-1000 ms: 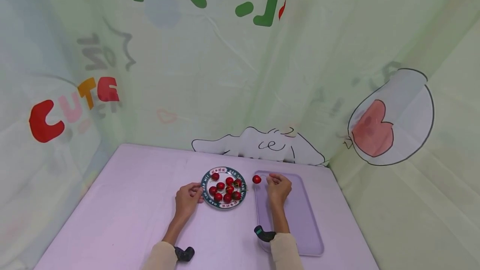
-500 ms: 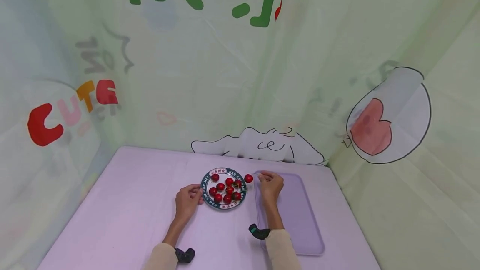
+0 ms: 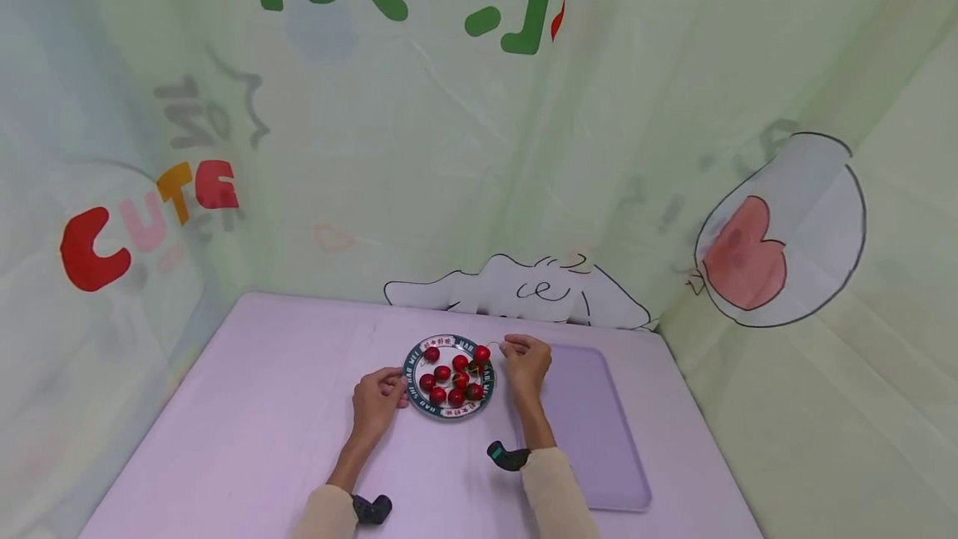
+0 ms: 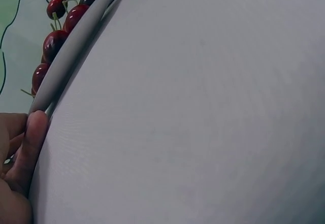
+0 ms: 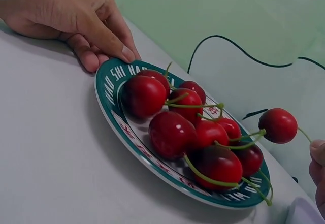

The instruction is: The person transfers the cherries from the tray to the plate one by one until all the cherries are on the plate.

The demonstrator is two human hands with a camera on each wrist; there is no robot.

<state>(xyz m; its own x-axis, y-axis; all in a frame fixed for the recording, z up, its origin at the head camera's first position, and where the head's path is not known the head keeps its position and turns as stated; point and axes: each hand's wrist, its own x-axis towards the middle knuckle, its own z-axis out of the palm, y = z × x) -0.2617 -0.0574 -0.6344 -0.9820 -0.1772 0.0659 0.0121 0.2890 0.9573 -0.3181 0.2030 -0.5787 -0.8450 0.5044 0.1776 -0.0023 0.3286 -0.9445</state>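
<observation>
My left hand (image 3: 377, 402) pinches the left rim of a round plate (image 5: 107, 104) with a green lettered border, thumb on top and fingers beneath the edge. Several red cherries (image 5: 172, 134) with green stems are heaped on the plate. In the right wrist view, my right hand (image 5: 319, 170) pinches the stem end of one cherry (image 5: 278, 125), which sticks out to the side above the plate's far right rim. The head view has this right hand (image 3: 526, 366) just right of the plate. From the left wrist, the plate appears edge-on, hiding most of its contents.
A shallow purple tray (image 3: 599, 439) lies on the right of the pale table (image 3: 254, 422), partly behind the right forearm. Printed curtains (image 3: 419, 190) hang along the table's back and sides.
My right hand has moved left from over the tray, carrying the cherry by its stem to the plate's upper right rim. The left hand stays at the plate.
</observation>
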